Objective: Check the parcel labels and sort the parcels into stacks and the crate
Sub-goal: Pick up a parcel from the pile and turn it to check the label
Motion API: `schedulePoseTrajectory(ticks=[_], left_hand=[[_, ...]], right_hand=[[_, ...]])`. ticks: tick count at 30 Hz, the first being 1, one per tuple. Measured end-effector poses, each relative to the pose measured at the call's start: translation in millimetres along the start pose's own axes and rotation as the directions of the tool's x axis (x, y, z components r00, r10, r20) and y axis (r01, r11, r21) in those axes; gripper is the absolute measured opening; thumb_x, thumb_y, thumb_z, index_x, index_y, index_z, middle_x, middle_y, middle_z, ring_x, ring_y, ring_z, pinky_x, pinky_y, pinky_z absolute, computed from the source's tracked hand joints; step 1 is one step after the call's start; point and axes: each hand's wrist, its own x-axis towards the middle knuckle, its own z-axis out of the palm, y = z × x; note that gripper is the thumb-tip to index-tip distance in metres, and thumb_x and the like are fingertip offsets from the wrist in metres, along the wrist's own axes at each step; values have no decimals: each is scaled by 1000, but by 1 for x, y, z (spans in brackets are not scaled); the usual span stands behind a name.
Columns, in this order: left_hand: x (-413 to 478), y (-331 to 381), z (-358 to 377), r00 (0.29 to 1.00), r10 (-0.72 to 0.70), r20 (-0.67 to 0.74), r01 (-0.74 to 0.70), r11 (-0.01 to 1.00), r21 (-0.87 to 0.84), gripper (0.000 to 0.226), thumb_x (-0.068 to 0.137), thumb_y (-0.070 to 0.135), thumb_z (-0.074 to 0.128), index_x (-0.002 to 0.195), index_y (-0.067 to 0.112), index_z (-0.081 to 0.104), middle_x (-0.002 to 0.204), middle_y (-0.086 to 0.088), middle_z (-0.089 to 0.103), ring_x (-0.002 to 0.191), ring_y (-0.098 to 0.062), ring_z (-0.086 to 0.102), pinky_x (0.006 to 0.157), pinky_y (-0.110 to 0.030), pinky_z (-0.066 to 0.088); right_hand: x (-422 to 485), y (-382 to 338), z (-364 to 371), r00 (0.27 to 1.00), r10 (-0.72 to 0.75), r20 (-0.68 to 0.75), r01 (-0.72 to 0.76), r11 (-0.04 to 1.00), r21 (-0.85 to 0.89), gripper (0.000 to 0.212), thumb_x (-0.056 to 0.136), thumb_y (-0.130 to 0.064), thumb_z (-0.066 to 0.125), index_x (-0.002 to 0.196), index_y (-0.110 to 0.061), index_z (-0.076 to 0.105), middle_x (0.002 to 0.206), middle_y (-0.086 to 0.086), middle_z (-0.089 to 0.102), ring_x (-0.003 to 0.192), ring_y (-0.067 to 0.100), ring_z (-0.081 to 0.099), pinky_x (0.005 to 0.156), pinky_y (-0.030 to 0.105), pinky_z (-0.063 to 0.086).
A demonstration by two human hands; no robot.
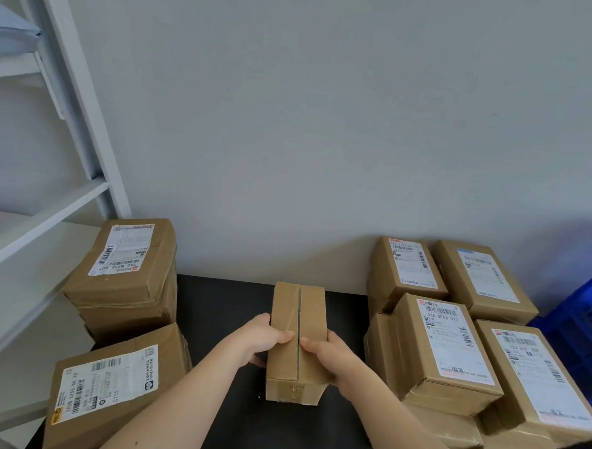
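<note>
A small brown cardboard parcel [297, 341] is held over the black table [222, 303] in the middle of the view. Its taped seam faces up and no label shows on it. My left hand [264, 337] grips its left side with the thumb on top. On the right side, my right hand [327, 358] grips it the same way. Two stacks of labelled parcels stand at the left, a tall one [124, 270] at the back and a lower one [108, 386] in front. Several labelled parcels [446, 349] are stacked at the right.
A blue plastic crate [587, 329] stands at the far right edge, partly cut off. White shelving [49, 190] rises at the left, with a pale bag [10, 30] on an upper shelf. A plain wall is directly behind the table.
</note>
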Motion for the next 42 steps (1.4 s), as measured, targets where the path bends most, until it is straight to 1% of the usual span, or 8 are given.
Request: schedulePoseTrajectory(ticks=[15,19,24,29,34,37,39,42], left_hand=[[-19,11,26,963,227,-142,-233,972,-26,69,85,11,69,142,15,31,139,-5,46,124,-23,48,100,-38,41],[-21,12,26,929,249,-273,-280,957,-78,73,81,5,71,140,18,31,137,-4,46,123,-23,48,98,-39,43],[-18,14,20,912,287,-294,-318,946,-63,82,77,-5,70,141,27,30,130,-3,46,117,-21,48,94,-40,47],[-18,12,12,958,214,-190,-268,903,-335,64,76,-9,58,127,21,35,116,-3,50,110,-23,50,94,-45,48],[-14,6,12,955,194,-222,-284,812,-510,33,88,3,43,121,11,44,118,-12,51,108,-23,51,91,-44,44],[-12,8,12,950,166,-266,-291,781,-553,22,99,24,37,111,14,52,114,-10,56,105,-22,54,85,-40,45],[-6,9,12,946,175,-274,-297,806,-512,26,100,33,37,116,17,50,112,-6,57,101,-19,55,78,-35,46],[6,12,11,931,230,-282,-324,878,-352,30,99,44,40,120,24,47,119,-1,54,106,-15,53,93,-40,46]], right_hand=[[-7,0,-21,990,-112,-80,125,975,185,62,86,-35,66,137,-19,36,115,2,52,104,20,52,96,42,43],[-6,-3,-21,976,-207,-69,217,955,202,66,85,-39,66,141,-22,36,123,1,53,106,19,53,92,38,43],[-4,-10,-21,965,-255,-56,260,928,266,66,86,-52,59,142,-28,34,131,-1,50,109,18,50,90,37,40],[0,-10,-24,973,-223,-65,231,907,351,43,91,-57,48,122,-29,38,109,-7,47,100,15,45,93,38,36],[12,-12,-27,982,-150,-115,182,910,372,64,88,-62,46,137,-23,37,135,1,47,121,25,45,110,47,32],[15,-15,-26,985,-138,-103,168,900,401,63,88,-60,48,137,-21,41,135,3,48,122,26,46,109,47,34],[15,-16,-24,984,-145,-100,173,902,395,62,87,-59,50,136,-21,41,130,3,51,117,24,49,106,48,37],[15,-16,-21,980,-153,-124,188,915,356,59,89,-53,54,136,-22,36,128,0,47,115,22,46,102,45,38]])
